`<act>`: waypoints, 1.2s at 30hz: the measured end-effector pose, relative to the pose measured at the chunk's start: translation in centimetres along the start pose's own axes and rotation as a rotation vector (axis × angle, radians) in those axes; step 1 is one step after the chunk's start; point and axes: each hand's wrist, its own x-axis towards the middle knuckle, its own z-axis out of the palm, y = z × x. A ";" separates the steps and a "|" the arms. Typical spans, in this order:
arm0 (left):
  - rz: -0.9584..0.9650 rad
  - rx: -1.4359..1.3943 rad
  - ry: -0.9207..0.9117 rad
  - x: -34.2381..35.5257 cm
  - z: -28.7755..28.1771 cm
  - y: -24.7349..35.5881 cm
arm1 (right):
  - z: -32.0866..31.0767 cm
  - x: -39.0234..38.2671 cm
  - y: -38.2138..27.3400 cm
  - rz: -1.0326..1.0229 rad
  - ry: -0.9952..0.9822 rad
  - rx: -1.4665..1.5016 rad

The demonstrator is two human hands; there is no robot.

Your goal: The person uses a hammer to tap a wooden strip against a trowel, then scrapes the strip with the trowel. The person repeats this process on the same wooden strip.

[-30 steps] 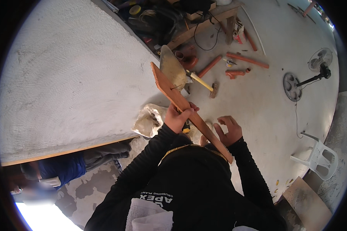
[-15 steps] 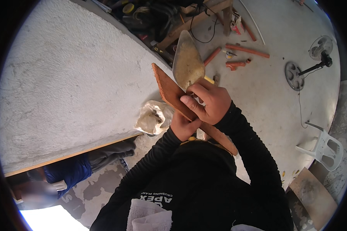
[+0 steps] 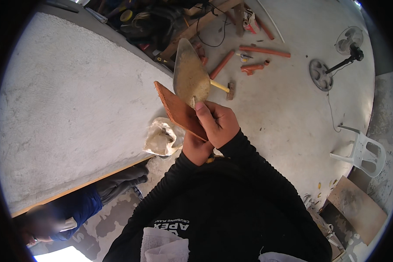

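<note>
In front of my body both hands are close together. My left hand (image 3: 197, 149) is closed round the lower part of a flat reddish-brown board (image 3: 175, 107) with a slanted, rough-edged upper end. My right hand (image 3: 219, 123) is closed just beside it, thumb laid along the top, gripping a pointing-blade masonry trowel (image 3: 191, 72). The trowel's blade, smeared with tan-grey residue, points away from me and partly overlaps the board's edge. Its handle is hidden in my fist. The board's lower end is hidden behind my hands and forearm.
A rough white plastered wall (image 3: 74, 105) fills the left. Near it stands a whitish sack (image 3: 163, 137). On the floor lie a yellow-handled hammer (image 3: 222, 86), orange pipes (image 3: 266, 51) and a pipe fitting (image 3: 253, 68). A fan (image 3: 336, 65) and white chair (image 3: 362, 150) stand right; another person (image 3: 81, 205) is lower left.
My right hand has moved left and down, its fingers closing more fully, thumb now lying along the top. Trowel and board have shifted left, and the hammer on the floor has come into fuller view.
</note>
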 end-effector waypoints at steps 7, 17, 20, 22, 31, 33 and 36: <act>0.082 0.084 -0.039 -0.2 0.2 0.0 | -0.2 -1.3 -0.4 -0.019 0.063 -0.082; 0.192 0.045 -0.007 -0.1 0.5 0.6 | -0.6 -0.7 -1.6 -0.411 -0.095 -0.492; 0.173 0.033 0.053 -0.9 0.2 1.1 | -0.3 -1.4 -1.5 -0.153 -0.102 -0.204; 0.146 -0.016 0.059 -1.1 0.2 1.1 | 0.0 -1.8 -1.7 -0.013 -0.115 -0.011; 0.262 0.071 0.069 -0.9 0.0 -0.9 | 0.5 -1.9 -3.4 -0.268 -0.155 -0.244; 0.140 0.042 0.005 -1.5 -0.7 -0.8 | 0.2 -1.9 -3.3 -0.061 -0.162 -0.013; 0.165 0.114 -0.008 -1.9 -1.3 -1.3 | 0.3 -2.2 -2.9 -0.065 -0.132 -0.074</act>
